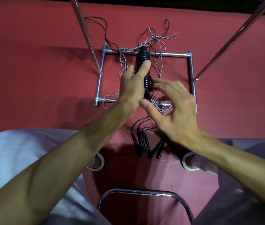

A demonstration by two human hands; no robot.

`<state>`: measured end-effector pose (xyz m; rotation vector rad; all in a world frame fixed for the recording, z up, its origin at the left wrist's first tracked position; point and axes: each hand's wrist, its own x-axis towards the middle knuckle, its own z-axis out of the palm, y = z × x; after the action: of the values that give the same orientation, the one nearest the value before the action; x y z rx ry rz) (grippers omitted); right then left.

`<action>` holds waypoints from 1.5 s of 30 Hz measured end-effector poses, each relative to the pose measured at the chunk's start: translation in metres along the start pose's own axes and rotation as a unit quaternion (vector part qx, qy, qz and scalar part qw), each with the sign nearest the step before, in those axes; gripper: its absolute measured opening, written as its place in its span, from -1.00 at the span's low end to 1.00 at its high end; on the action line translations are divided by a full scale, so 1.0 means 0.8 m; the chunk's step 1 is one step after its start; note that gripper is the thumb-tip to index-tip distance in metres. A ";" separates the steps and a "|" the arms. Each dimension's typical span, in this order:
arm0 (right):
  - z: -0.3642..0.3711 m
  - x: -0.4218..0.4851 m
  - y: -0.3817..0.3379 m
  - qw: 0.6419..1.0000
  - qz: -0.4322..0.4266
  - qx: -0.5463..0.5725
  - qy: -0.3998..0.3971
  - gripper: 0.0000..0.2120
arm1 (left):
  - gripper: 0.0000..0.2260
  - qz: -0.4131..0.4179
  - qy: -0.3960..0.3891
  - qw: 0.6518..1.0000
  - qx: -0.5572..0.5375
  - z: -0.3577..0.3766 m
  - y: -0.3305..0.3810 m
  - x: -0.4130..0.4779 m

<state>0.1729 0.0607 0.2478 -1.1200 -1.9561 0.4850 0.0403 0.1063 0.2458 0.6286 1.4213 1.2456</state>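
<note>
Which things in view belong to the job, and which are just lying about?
In use: left hand, black ribbed sleeve, thin wires, right hand.
Lying about: black plugs, metal frame, chair bar.

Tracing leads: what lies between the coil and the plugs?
Head view: below the coil, the right hand covers most of it; thin wires cross the frame's near bar, then black leads reach the plugs.

No readable text, label or number appears anywhere, as far as visible.
</note>
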 end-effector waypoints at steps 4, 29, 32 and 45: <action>0.010 -0.014 -0.013 0.999 -0.027 0.021 -0.037 -0.93 | -0.73 -0.090 0.045 0.995 -0.019 -0.013 -0.001 0.015; -0.016 0.065 0.055 0.877 0.409 0.219 -0.128 -0.75 | -0.58 -0.178 -0.246 0.948 -0.093 -0.007 0.027 -0.018; -0.024 0.073 0.050 0.767 0.513 0.354 -0.150 -0.74 | -0.55 -0.162 -0.229 0.959 -0.044 -0.004 0.027 -0.018; -0.009 0.060 0.024 0.651 0.508 0.546 -0.139 -0.73 | -0.61 -0.061 -0.128 0.990 0.021 0.001 0.036 -0.031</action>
<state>0.1757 0.1107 0.2618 -1.1540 -0.6121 2.1669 0.0408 0.0931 0.2814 0.6936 1.2540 1.0030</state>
